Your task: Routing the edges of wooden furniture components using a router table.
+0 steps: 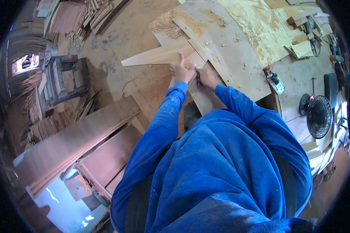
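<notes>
Wood pieces lie crossed at the table edge before me. A pale tapered board (155, 56) points left past the edge, and a long narrow wooden strip (200, 46) runs diagonally by its right end. My left hand (184, 73) rests at the tapered board's near edge, its index finger stretched out along the wood and its thumb apart. Close beside it, my right hand (208, 77) is closed, fingertips pinched near the left thumb; what they hold, if anything, is too small to make out. Below both hands, another flat board (206, 100) reaches toward my body.
Wood shavings (169, 25) are heaped on the worktable (241, 58). To the right are a clear bottle-like container (277, 83), a black fan (319, 116) and a clamp-like wooden assembly (305, 33). Large boards (77, 143) lean at lower left; stacked timber (68, 17) stands at upper left.
</notes>
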Motion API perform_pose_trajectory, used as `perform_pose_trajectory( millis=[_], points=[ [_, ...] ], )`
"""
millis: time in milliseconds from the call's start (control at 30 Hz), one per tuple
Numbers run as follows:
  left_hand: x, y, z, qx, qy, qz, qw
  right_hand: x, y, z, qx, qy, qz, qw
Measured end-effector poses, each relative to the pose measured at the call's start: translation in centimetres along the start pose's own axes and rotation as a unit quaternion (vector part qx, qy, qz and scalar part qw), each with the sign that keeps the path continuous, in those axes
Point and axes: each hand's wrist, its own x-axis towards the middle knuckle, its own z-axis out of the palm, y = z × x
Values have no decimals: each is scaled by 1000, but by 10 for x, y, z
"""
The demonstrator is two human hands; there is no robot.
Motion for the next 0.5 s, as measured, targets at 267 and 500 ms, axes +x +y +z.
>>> perform_pose_trajectory(
  millis=[267, 500],
  points=[
    [12, -4, 0, -6, 42, 40, 998, 23, 22, 21, 55, 38, -67, 995],
    [27, -15, -2, -28, 31, 34, 999, 29, 2, 19, 159, -20, 13, 987]
  ],
)
